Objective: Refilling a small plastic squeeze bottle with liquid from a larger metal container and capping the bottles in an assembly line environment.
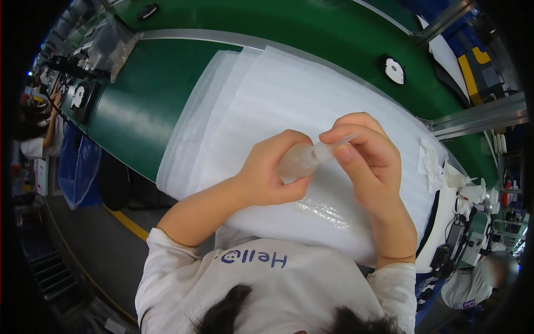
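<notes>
My left hand (268, 170) is wrapped around a small translucent white bottle (299, 162), which lies tilted with its neck toward the right. At the neck, my right hand (371, 158) pinches a white cap (324, 152) between thumb and fingers. A thin pale tip sticks out between those fingers. Whether the cap is fixed to the bottle or loose on it, I cannot tell. Both hands are above a stack of white foam sheets (233, 119) spread over the bench. A shiny clear plastic patch (325, 214) lies on the sheets below the bottle.
Behind the sheets a metal rail borders a green surface, where a black-and-white part (394, 70) lies. Crumpled white tissue (431, 164) is at the right edge. A yellow-and-black device (479, 75) stands far right. Other people sit at the far left and lower right.
</notes>
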